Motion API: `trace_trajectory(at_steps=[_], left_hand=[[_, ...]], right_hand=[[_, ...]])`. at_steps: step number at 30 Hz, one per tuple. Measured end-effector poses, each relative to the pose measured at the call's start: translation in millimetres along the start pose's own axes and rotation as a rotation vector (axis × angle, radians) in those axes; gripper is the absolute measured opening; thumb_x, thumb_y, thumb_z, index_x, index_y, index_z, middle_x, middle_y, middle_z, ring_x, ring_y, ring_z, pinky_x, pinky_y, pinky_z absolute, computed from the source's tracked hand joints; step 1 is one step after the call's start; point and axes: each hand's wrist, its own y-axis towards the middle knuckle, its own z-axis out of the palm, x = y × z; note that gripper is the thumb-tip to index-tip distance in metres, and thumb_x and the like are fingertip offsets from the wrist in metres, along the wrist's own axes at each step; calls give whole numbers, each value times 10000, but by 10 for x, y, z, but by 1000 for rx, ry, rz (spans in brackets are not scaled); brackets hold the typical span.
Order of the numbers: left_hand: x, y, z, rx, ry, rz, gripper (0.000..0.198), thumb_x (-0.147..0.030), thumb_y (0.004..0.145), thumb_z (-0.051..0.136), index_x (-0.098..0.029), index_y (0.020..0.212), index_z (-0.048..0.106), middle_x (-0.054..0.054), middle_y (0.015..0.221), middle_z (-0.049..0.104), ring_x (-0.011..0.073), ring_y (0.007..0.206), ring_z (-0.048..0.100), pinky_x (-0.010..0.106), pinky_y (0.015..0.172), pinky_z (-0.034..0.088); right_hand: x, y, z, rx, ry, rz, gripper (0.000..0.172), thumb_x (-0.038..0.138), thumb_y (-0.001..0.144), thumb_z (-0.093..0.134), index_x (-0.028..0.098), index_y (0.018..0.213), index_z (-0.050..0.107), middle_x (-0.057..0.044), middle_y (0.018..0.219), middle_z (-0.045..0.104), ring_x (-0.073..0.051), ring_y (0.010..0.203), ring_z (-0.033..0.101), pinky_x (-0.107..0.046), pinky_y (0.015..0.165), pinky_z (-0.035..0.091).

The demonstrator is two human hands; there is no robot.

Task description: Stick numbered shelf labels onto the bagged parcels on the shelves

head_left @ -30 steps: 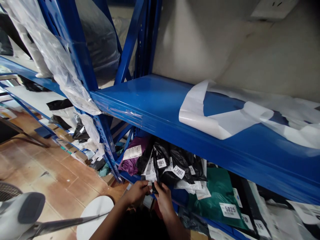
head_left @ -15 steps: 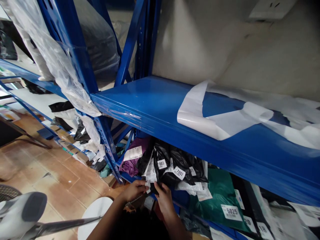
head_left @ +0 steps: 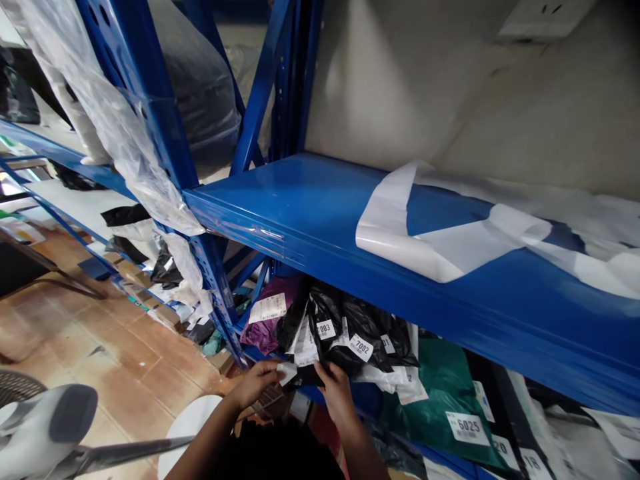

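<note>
My left hand (head_left: 260,383) is closed, its fingertips pinching a small white label (head_left: 287,374). Beside it, my right hand (head_left: 334,387) grips the lower edge of a black plastic mailer bag (head_left: 306,377) between thumb and fingers. A white printed slip (head_left: 305,345) shows on the packages just above my hands. Around them on the lower shelf are black mailer bags with tags 7003 (head_left: 325,329) and 7002 (head_left: 361,347), and a purple mailer bag (head_left: 269,319). How far the held bag reaches under the others is hidden.
The blue upper shelf (head_left: 280,193) juts out above my hands, with curled white paper (head_left: 430,257) on it. A green bag (head_left: 440,393) tagged 6025 lies to the right. At lower left stand a grey-white device (head_left: 50,420) and a round white surface (head_left: 187,427).
My left hand has moved left, away from my right hand, with the white label in its fingers. More of the black bag's edge shows between the hands.
</note>
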Motion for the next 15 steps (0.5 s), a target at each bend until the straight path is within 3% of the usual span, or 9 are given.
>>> trace_trajectory(at_steps=[4, 8, 11, 13, 15], left_hand=[[62, 12, 23, -74, -65, -3, 216, -352, 581, 652, -158, 502, 600, -7, 655, 560, 151, 674, 470, 275, 688, 364], [55, -11, 31, -102, -182, 28, 207, -353, 575, 533, -174, 606, 634, 27, 731, 607, 187, 729, 505, 310, 722, 398], [-55, -89, -6, -104, -254, 101, 223, -340, 599, 497, -179, 664, 637, 65, 892, 639, 217, 818, 540, 332, 773, 411], [-161, -162, -24, -119, -198, 182, 189, -355, 639, 562, -171, 605, 591, 87, 937, 638, 224, 820, 558, 339, 790, 411], [-278, -241, -10, -174, -77, 282, 290, -401, 672, 620, -174, 539, 498, 99, 928, 633, 219, 799, 564, 333, 767, 415]], right_hand=[[-11, 6, 5, 10, 51, 29, 552, 600, 464, 777, 150, 773, 693, -58, 775, 694, -242, 801, 632, -283, 630, 494], [33, -3, -26, -3, 56, 40, 552, 596, 442, 786, 161, 769, 694, -62, 794, 693, -254, 853, 622, -290, 645, 497], [54, 2, -64, -44, 20, 49, 568, 606, 418, 784, 169, 768, 690, -73, 841, 697, -273, 898, 615, -300, 648, 501], [70, -4, -81, -40, -55, 47, 567, 625, 445, 758, 166, 770, 685, -82, 846, 701, -283, 879, 623, -313, 637, 503], [107, -29, -91, 17, -166, -4, 531, 624, 517, 718, 160, 773, 684, -91, 830, 706, -282, 849, 635, -332, 665, 507]])
